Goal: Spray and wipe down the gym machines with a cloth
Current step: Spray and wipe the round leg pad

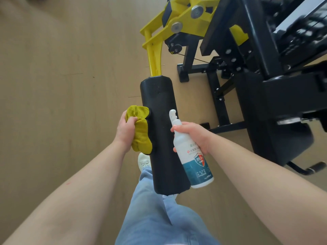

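While the left hand (126,129) grips a bunched yellow cloth (141,137), the cloth lies against the left side of the black roller pad (161,103), about midway along its length. Thumb is curled over the cloth's upper fold. Right hand (193,137) grips a white spray bottle (192,161) round its upper body, fingers wrapped. Nozzle end points away from the person, base toward them. Bottle sits just beside the pad's right edge; contact cannot be told. Pad is mounted on a yellow lever arm (155,55) joined to the black machine frame (261,96). Wooden floor (62,85) lies below. A jeans leg (155,218) and pale shoe (144,161) show under the pad.
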Motion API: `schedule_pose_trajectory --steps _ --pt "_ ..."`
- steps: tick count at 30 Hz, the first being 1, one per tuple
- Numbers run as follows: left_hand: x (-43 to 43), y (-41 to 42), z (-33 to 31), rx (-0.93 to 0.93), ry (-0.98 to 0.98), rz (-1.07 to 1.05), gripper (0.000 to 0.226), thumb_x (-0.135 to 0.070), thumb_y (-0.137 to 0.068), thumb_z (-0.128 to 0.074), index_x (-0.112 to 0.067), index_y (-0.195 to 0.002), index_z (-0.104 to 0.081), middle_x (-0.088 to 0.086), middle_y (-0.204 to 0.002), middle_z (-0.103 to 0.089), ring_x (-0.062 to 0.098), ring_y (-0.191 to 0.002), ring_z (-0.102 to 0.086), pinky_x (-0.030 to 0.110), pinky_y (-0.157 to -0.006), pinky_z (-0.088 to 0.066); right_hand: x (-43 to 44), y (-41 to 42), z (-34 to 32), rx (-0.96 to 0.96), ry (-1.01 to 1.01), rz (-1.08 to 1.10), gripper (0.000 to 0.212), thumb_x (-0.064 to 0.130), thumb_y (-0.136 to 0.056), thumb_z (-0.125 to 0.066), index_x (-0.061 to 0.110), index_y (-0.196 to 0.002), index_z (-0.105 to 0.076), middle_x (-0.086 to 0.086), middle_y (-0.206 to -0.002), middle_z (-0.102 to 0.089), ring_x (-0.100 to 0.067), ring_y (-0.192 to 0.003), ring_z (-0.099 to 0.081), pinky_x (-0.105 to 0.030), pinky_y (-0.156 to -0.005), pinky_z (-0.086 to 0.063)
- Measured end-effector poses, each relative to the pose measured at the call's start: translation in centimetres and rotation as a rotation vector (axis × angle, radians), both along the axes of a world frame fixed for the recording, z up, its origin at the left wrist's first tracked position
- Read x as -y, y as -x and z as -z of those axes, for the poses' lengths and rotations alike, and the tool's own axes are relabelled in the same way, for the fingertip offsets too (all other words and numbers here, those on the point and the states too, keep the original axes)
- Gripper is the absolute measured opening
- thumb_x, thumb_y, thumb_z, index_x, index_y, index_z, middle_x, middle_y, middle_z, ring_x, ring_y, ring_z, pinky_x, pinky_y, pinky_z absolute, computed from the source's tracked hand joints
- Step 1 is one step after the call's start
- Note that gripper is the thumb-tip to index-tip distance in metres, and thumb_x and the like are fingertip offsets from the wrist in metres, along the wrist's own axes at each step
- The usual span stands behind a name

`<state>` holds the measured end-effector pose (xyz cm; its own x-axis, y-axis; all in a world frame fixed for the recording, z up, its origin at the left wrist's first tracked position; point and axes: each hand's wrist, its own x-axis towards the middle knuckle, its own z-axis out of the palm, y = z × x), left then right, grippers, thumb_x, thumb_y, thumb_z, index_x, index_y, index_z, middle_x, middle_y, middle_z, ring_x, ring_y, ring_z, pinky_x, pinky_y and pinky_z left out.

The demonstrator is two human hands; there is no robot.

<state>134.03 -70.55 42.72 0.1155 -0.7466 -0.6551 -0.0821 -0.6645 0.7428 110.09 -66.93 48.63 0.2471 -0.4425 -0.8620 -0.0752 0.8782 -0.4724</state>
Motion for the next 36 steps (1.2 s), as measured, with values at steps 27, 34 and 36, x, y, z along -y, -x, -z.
schedule_pose_trajectory --steps 27,34,36 --pt "-18.0 6.9 -5.4 0.431 0.141 0.577 0.078 -0.042 -0.086 -0.058 -0.024 -0.155 -0.028 0.0 -0.14 -0.037 0.027 -0.118 -0.055 0.046 -0.099 -0.05 -16.1 3.4 -0.2 -0.024 -0.055 -0.038 0.036 0.035 -0.099 -0.069 0.01 -0.123 -0.058 -0.013 -0.081 -0.071 -0.028 -0.066 -0.071 -0.038 -0.065 -0.062" --pt "-23.2 11.3 -0.8 0.982 0.168 1.081 0.086 -0.054 -0.099 -0.044 -0.031 -0.159 0.013 0.007 -0.166 0.017 0.045 -0.151 0.003 0.066 -0.119 -0.014 -17.1 5.1 0.0 -0.043 -0.057 -0.001 0.041 0.045 -0.102 -0.064 0.016 -0.13 -0.059 -0.013 -0.092 -0.071 -0.027 -0.077 -0.072 -0.039 -0.072 -0.063" --pt "-23.2 12.0 0.5 0.983 0.114 1.065 0.083 -0.061 -0.101 -0.034 -0.032 -0.157 0.021 0.009 -0.163 0.03 0.055 -0.149 0.02 0.075 -0.115 -0.004 -17.1 5.2 0.4 -0.046 -0.061 0.003 0.035 0.043 -0.102 -0.064 0.018 -0.126 -0.061 -0.013 -0.094 -0.071 -0.026 -0.076 -0.072 -0.039 -0.07 -0.063"
